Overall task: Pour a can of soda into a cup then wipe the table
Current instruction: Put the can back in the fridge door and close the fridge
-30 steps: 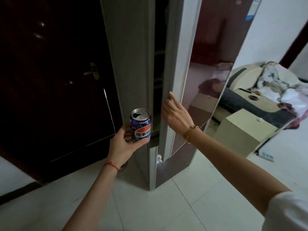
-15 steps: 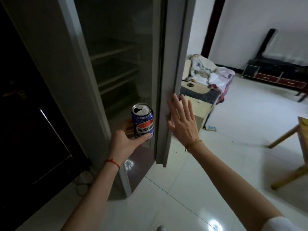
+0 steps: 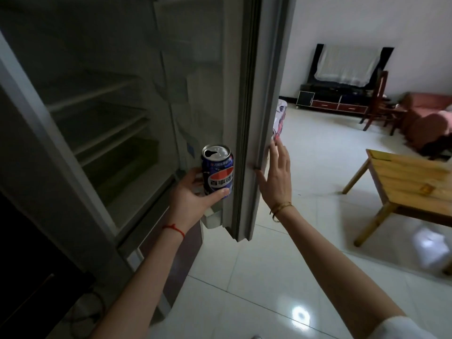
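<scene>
Your left hand (image 3: 193, 192) was clamped round the lower half of the soda can (image 3: 217, 171), thumb across the front, fingers behind. You held the can upright just in front of the open refrigerator (image 3: 102, 133), at about 9 o'clock from the door edge; upright made sense, since the oval mouth in the top showed dark and already open, so any tilt risked a spill.

Your right hand (image 3: 275, 177) lay flat, fingers apart, gripping nothing, its thumb side touching the outer edge of the refrigerator door (image 3: 256, 118). In my judgement that placement served to steady or swing the door.

The can was a smooth metal cylinder, blue with a red, white and blue emblem and a bright silver rim. The refrigerator interior was dull grey plastic with ribbed shelves that looked bare. The door edge carried a dark rubbery seal strip.

The wooden table (image 3: 411, 184), slatted pale timber on splayed legs, stood at 3 o'clock, well apart. No cup was visible. Pouring had not begun.
</scene>
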`<state>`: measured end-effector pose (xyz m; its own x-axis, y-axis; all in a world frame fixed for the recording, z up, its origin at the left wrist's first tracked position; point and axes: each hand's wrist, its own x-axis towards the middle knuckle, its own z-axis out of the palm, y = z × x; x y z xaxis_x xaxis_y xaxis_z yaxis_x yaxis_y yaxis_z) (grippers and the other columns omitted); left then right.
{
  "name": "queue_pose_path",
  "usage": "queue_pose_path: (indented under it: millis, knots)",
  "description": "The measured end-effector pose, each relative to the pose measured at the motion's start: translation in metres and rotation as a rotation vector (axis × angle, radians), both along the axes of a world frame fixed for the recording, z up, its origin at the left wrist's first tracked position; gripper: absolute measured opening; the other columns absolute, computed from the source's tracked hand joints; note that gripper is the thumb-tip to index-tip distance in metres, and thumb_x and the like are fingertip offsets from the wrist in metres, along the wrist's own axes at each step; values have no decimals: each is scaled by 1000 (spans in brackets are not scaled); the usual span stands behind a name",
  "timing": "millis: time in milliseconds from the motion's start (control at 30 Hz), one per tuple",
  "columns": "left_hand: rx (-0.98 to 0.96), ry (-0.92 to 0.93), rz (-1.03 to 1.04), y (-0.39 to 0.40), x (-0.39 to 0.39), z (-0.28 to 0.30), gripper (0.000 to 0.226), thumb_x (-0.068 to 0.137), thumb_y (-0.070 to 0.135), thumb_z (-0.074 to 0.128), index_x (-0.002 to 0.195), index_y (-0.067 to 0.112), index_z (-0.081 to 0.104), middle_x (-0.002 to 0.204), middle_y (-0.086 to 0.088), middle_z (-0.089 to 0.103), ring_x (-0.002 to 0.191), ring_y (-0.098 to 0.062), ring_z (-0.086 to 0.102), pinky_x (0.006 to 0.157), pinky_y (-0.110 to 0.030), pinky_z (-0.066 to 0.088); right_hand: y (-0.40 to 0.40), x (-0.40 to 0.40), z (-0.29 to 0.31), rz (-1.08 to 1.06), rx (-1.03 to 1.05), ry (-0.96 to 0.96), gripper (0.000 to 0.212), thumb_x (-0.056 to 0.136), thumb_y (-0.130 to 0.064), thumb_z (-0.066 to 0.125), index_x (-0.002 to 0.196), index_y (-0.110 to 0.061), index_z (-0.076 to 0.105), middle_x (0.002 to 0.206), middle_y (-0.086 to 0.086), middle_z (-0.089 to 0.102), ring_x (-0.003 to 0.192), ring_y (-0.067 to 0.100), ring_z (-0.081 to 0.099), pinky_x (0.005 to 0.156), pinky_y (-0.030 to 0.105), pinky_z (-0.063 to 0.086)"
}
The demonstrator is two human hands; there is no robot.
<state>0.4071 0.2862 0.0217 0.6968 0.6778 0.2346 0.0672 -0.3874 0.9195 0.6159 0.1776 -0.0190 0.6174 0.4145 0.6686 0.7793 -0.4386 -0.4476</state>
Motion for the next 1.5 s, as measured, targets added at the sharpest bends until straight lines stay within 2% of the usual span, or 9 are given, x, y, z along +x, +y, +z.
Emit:
queue_pose_path:
  millis: [100,233,400,600,767,1033,1267,1400,1500]
  knots:
    - [3,2,-25,1,25,4,61,63,30,89,117,25,60,108,11,69,98,-3,66,78,-17,53,-6,19,6,4,29,64,80,88,-12,64,152,-15,16,158,10,21,146,29,20,114,52,32]
    - [22,0,-56,-2,58,12,58,62,32,90,111,29,59,100,19,68,91,8,65,72,-9,50,-12,50,9,16,48,118,76,89,-8,60,152,-14,18,155,10,28,142,28,29,113,49,34]
    - [58,-14,-67,-3,102,18,62,56,46,89,109,31,61,104,16,70,98,0,66,85,-26,55,-17,97,13,28,76,161,77,88,-4,59,151,-21,19,148,7,35,130,29,44,102,47,47]
    - [99,-36,-29,-8,156,39,59,59,45,88,109,31,60,104,20,68,95,8,62,77,-13,47,-19,160,13,87,81,275,81,89,-1,56,149,-35,13,141,9,47,115,33,59,91,53,54]
    - [154,-61,23,-6,203,64,56,60,41,88,105,39,54,96,31,60,88,17,57,73,-6,42,-21,210,19,166,117,371,80,88,4,55,145,-40,20,132,10,58,111,32,63,92,50,53]
    - [196,-100,132,11,270,97,57,61,36,90,110,29,63,102,16,68,96,5,62,82,-14,47,-21,274,39,298,139,402,51,96,-1,45,142,-22,38,125,8,60,105,25,64,93,39,54]
    - [180,-46,180,38,314,105,50,63,36,90,105,26,66,102,7,71,98,-13,66,90,-35,54,-10,316,49,248,129,350,23,98,-11,41,115,-11,57,108,9,63,95,23,57,87,43,51]
    - [166,32,151,48,327,100,70,49,55,87,109,26,67,106,7,72,100,-13,66,93,-36,53,-6,325,52,223,128,374,24,101,-15,38,102,-5,59,98,9,62,89,24,56,82,39,48]
    - [186,96,130,54,338,94,61,62,42,89,114,22,65,110,4,70,103,-14,65,92,-32,51,-1,331,51,195,140,386,27,101,-16,37,96,-1,58,93,12,62,87,27,56,77,40,46]
